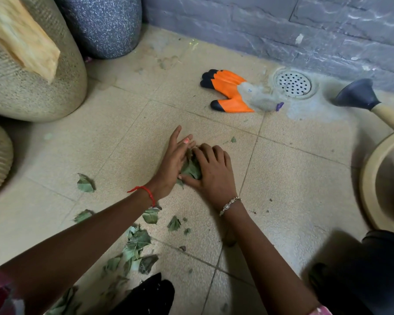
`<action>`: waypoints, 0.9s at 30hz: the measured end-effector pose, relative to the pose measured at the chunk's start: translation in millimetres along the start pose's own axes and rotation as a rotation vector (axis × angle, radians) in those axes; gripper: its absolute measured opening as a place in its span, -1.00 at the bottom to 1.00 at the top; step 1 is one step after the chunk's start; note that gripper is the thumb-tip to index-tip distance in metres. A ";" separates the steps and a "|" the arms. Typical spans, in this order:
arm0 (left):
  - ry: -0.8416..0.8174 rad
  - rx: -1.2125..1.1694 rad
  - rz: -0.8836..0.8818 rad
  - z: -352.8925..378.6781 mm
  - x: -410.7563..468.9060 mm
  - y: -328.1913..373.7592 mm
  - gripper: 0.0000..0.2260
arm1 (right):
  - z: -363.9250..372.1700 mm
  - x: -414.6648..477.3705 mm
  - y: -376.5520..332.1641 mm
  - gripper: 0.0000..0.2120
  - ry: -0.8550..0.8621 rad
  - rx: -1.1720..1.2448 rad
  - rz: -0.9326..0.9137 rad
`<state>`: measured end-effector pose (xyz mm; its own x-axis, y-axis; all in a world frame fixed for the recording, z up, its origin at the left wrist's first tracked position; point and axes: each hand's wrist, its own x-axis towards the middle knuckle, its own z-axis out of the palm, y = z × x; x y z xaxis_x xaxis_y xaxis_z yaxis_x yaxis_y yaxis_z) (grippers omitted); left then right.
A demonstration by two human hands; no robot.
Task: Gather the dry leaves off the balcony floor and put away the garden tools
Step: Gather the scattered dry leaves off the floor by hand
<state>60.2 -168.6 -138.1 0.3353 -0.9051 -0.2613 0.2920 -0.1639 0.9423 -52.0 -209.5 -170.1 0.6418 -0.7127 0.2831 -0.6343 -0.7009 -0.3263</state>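
A small heap of dry green leaves (192,168) lies on the beige tiled floor (293,183) between my two hands. My left hand (172,163) stands on its edge against the heap's left side, fingers straight. My right hand (212,170) lies over the heap from the right, fingers bent down onto the leaves. More dry leaves (134,246) are scattered under my left forearm, with single ones (85,184) further left. An orange and black garden glove (232,92) lies flat on the floor beyond my hands. A cream watering can (378,142) with a dark spout head (359,94) stands at the right.
Two large textured planters (32,87) and a speckled grey pot (105,26) stand at the left and back left. A round floor drain (293,84) sits by the grey stone wall (282,30). A black object (150,296) lies near the bottom edge.
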 end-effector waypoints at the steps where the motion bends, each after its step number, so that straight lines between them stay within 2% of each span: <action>1: 0.018 -0.024 -0.017 -1.7 -1.1 2.1 -0.58 | 1.9 2.1 -1.9 -0.51 0.037 -0.047 -0.028; 4: 0.081 -0.085 -0.072 -7.9 -5.4 9.6 -0.62 | 6.9 4.4 -5.1 -0.75 0.122 -0.087 -0.095; 7: 0.129 -0.160 -0.137 -11.4 -13.1 13.6 -0.64 | 7.0 3.5 -3.9 -0.81 0.186 -0.011 -0.084; 9: 0.170 -0.267 -0.184 -12.3 -16.6 12.8 -0.63 | -1.6 5.5 -2.5 -0.83 0.220 0.197 0.014; 12: 0.207 -0.521 -0.282 -10.1 -22.7 13.2 -0.57 | -25.9 10.8 -14.5 -0.78 0.240 0.694 0.179; 15: 0.152 -0.632 -0.384 1.7 -32.8 14.5 -0.52 | -41.9 13.8 -46.7 -0.81 0.294 0.894 0.203; 18: 0.050 -0.716 -0.411 13.2 -39.4 12.4 -0.47 | -35.4 9.9 -63.5 -0.86 0.216 0.764 0.124; 23: 0.087 -0.640 -0.425 6.3 -46.8 16.3 -0.60 | -25.2 3.2 -55.9 -0.77 0.182 0.225 -0.034; 25: 0.076 -0.625 -0.414 7.2 -48.5 16.1 -0.63 | -23.8 0.5 -56.3 -0.75 0.146 0.103 -0.016; 27: 0.078 -0.623 -0.395 8.7 -48.4 14.3 -0.65 | -23.7 -2.2 -58.4 -0.69 0.112 0.091 0.033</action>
<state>40.4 -130.5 -110.2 0.1555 -0.7906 -0.5923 0.8502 -0.1981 0.4877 -26.6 -167.7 -130.2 0.5660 -0.7376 0.3683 -0.6092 -0.6752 -0.4160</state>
